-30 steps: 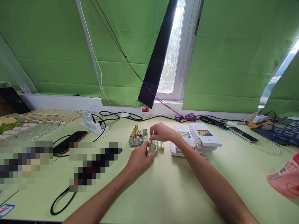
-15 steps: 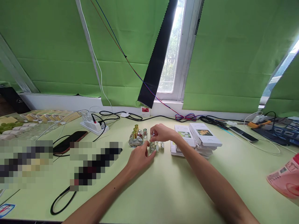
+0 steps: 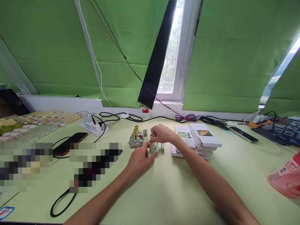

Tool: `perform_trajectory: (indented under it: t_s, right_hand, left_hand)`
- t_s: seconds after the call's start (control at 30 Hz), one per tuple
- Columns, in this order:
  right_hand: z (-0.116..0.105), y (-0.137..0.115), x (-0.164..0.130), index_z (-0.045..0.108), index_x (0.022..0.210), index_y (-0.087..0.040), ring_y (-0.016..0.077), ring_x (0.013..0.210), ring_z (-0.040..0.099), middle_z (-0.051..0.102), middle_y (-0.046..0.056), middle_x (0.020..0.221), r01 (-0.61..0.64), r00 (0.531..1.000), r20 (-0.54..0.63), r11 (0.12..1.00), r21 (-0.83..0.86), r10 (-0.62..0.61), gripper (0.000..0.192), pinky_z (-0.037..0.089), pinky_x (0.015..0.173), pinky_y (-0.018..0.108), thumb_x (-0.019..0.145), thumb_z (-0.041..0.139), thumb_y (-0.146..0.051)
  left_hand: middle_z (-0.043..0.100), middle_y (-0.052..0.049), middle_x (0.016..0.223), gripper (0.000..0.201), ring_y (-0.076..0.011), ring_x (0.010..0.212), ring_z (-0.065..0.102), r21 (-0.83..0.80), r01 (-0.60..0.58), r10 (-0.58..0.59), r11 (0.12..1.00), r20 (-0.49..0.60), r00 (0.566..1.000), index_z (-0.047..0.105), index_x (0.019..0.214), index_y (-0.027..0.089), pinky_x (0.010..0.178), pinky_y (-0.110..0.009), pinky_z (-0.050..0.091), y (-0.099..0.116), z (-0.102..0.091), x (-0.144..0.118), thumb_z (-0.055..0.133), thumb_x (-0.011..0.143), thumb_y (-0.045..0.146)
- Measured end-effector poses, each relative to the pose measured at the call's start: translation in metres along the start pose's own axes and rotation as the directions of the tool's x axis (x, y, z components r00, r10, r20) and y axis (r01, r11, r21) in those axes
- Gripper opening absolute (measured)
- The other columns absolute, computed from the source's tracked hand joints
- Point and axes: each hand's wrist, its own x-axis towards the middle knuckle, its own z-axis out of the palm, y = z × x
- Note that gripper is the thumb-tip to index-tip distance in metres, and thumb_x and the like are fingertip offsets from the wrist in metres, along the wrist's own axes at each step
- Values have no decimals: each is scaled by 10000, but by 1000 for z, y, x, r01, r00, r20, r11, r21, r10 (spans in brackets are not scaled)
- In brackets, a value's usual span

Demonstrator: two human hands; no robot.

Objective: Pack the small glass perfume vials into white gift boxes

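Two phones point(image 3: 67, 142), perhaps six vials point(image 3: 156, 147) (hands hide some).

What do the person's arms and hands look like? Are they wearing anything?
Both arms are bare right down to the bottom edge of the picture: no sleeves show. The left hand and right hand wear no gloves. No watch, bracelet or ring shows. A small dark mole marks the left forearm.

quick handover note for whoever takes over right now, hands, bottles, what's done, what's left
Left hand: fingertips pinch the base of a small glass vial standing on the table.
Right hand: fingers at that vial's top.
Beside it: more silver-capped vials, gold-capped bottles to the left, stacked white boxes to the right.
Done: cannot tell. Left: the boxes lie closed, bottles all out on the table.
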Motion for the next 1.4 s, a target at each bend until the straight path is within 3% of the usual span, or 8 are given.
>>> perform_trajectory:
  t_s: [0.17, 0.37, 0.8, 1.03, 1.17, 1.3, 1.4]
  right_hand:
    - [-5, 2, -2, 709, 905, -195, 129, 704, 543, 669, -3, 779, 70, 997, 40, 995, 76, -73, 216, 332, 614, 240, 798, 800, -358]
    - [-6, 0, -3, 698, 875, -181, 115, 678, 520, 650, -8, 748, 104, 992, 56, 991, 85, -109, 80, 325, 596, 229, 828, 741, -229]
    - [2, -2, -1, 630, 769, -194, 135, 687, 526, 657, 15, 790, 6, 1000, -3, 1000, -11, -6, 257, 279, 553, 254, 811, 758, -413]
    - [-1, 1, -1, 691, 866, -203, 147, 732, 568, 695, 30, 856, 10, 1000, 9, 1000, -4, -10, 298, 296, 566, 249, 815, 763, -487]
    - [-5, 1, -3, 714, 971, -203, 143, 739, 572, 697, 16, 818, 84, 996, 27, 996, 30, -85, 234, 329, 622, 247, 841, 757, -393]
    - [-6, -1, -4, 701, 900, -194, 127, 704, 541, 674, 0, 775, 104, 994, 37, 994, 31, -105, 94, 321, 614, 242, 856, 721, -275]
    - [-4, -3, -3, 674, 850, -186, 122, 693, 530, 667, 6, 785, 78, 996, 37, 997, 22, -79, 110, 311, 602, 241, 860, 713, -289]
  left_hand:
    - [634, 18, 638, 275, -200, 628, 606, 11, -10, 10, 1000, -9, 1000, 581, 997, 217, 577, -296, 318, -2, 2, 1, 553, 894, 471]
    - [628, 20, 626, 252, -208, 625, 604, 13, -11, 11, 1000, -1, 1000, 553, 969, 226, 572, -297, 318, -1, 1, 0, 550, 897, 467]
    - [622, 26, 612, 257, -204, 608, 601, 6, -11, 11, 1000, -2, 1000, 576, 948, 227, 576, -298, 331, -1, 0, 1, 549, 897, 478]
    - [618, 24, 614, 270, -202, 611, 587, 16, -13, 13, 1000, 21, 1000, 566, 976, 219, 578, -299, 323, -1, -1, 0, 531, 910, 478]
    - [618, 18, 630, 252, -201, 619, 579, 33, -16, 15, 999, 16, 1000, 546, 936, 225, 572, -296, 309, 0, -1, 1, 533, 907, 474]
    - [616, 18, 637, 242, -197, 615, 575, 35, -15, 14, 999, 16, 1000, 521, 919, 228, 565, -289, 298, 1, -1, 0, 541, 900, 469]
    - [614, 22, 635, 242, -195, 618, 576, 35, -11, 10, 999, 25, 1000, 504, 890, 233, 564, -286, 293, 1, -1, 0, 539, 899, 472]
